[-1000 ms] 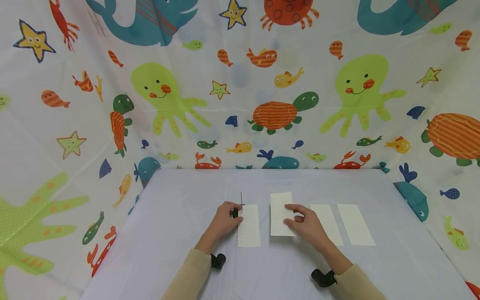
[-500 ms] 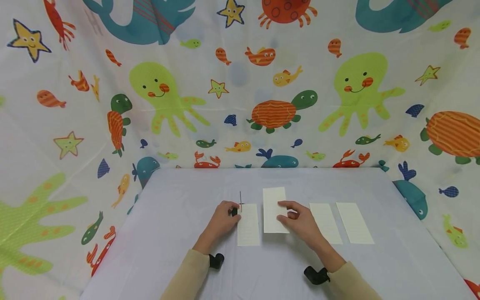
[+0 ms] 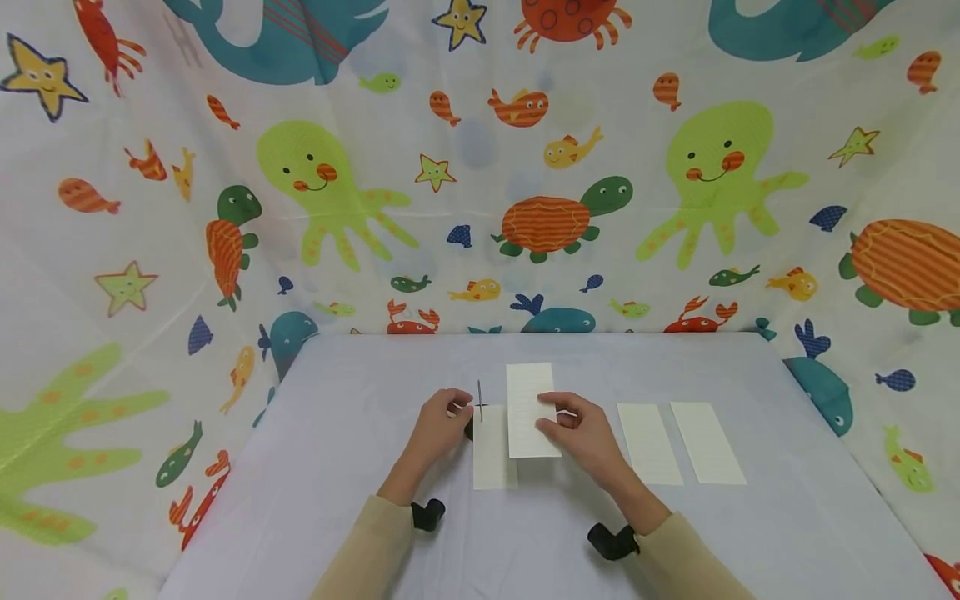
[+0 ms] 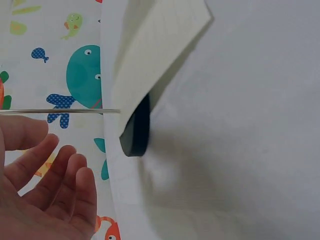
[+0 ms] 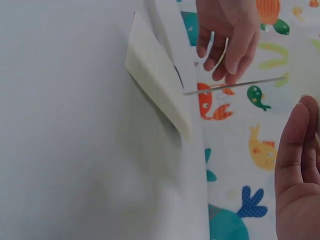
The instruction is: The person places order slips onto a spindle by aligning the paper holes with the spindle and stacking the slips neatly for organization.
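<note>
A paper spike (image 3: pixel 479 390) stands upright on a dark base (image 4: pixel 136 132), with a cream lined paper slip (image 3: pixel 495 454) pushed onto its needle near one end. In the left wrist view the slip slants over the base. My left hand (image 3: pixel 441 421) is beside the needle with loosely bent fingers and holds nothing. My right hand (image 3: pixel 583 427) pinches another lined slip (image 3: pixel 527 412) by its right edge between thumb and fingers. That slip is raised above the table, just right of the spike, and overlaps the speared slip's corner in the head view.
Two more lined slips, an inner one (image 3: pixel 651 446) and an outer one (image 3: pixel 707 442), lie flat on the white-covered table (image 3: pixel 375 375) at the right. A curtain (image 3: pixel 465 275) printed with sea animals stands behind the table. Dark wrist cameras sit at both wrists.
The right hand has carried its slip leftward and up toward the spike. The left hand has drawn slightly back and up from the speared slip's left edge.
</note>
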The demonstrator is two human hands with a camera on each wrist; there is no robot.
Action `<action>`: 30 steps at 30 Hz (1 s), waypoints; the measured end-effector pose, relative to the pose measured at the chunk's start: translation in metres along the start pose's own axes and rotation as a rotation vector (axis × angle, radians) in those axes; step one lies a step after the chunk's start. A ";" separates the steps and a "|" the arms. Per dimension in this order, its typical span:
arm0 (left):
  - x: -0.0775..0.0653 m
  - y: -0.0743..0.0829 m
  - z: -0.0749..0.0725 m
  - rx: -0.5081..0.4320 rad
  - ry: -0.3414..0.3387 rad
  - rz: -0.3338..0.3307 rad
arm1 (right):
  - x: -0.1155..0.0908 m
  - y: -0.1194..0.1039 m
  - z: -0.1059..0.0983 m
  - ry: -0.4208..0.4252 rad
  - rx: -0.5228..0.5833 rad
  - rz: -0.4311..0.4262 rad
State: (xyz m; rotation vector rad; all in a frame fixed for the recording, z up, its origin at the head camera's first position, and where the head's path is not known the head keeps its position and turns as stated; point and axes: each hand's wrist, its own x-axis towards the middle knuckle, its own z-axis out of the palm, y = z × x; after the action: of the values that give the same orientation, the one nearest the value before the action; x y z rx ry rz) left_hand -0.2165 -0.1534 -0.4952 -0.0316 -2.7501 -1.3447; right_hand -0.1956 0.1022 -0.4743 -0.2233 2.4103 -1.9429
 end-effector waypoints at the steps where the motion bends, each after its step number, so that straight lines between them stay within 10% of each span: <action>1: 0.000 0.001 -0.001 0.000 0.010 0.012 | 0.000 -0.001 0.001 -0.002 0.008 -0.006; 16: 0.005 0.023 -0.013 -0.165 0.131 0.048 | 0.008 -0.012 0.019 -0.015 0.042 -0.042; 30: 0.009 0.047 -0.019 -0.230 0.138 -0.056 | 0.011 -0.018 0.029 -0.049 0.094 -0.045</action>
State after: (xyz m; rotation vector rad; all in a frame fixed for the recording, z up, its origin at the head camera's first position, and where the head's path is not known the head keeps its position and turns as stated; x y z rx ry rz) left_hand -0.2218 -0.1392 -0.4460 0.1197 -2.4904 -1.6056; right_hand -0.2013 0.0689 -0.4621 -0.3206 2.2967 -2.0387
